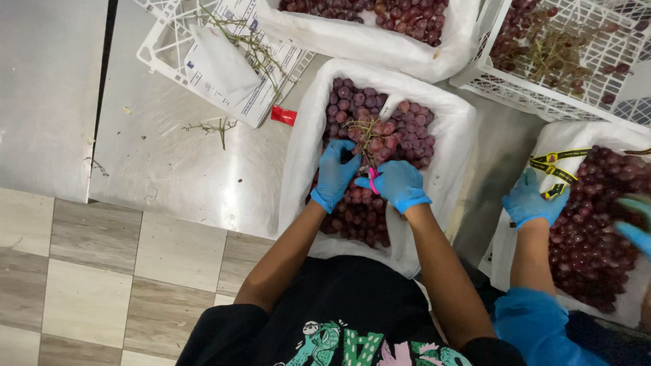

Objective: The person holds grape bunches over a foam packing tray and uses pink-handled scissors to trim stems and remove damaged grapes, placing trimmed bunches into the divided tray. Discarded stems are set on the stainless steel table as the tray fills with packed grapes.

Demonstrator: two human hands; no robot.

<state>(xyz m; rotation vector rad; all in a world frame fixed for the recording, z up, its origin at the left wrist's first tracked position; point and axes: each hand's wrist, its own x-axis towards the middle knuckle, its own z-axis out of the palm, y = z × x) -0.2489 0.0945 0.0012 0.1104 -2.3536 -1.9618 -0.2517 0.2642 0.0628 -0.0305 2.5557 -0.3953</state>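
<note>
A crate lined with a white bag [302,142] sits in front of me, full of red grapes [413,132]. Both my hands wear blue gloves. My left hand [334,173] grips a grape bunch with a green stem [369,135] above the crate. My right hand [400,184] is closed on small pink-handled scissors [373,179], held right against the bunch's stem.
A co-worker's blue-gloved hand [532,200] rests on a second lined crate of grapes [597,217] at the right. A third lined crate [380,13] and a white crate of stems [556,47] stand at the back. A white tray with papers [224,61] lies on the steel table [163,156].
</note>
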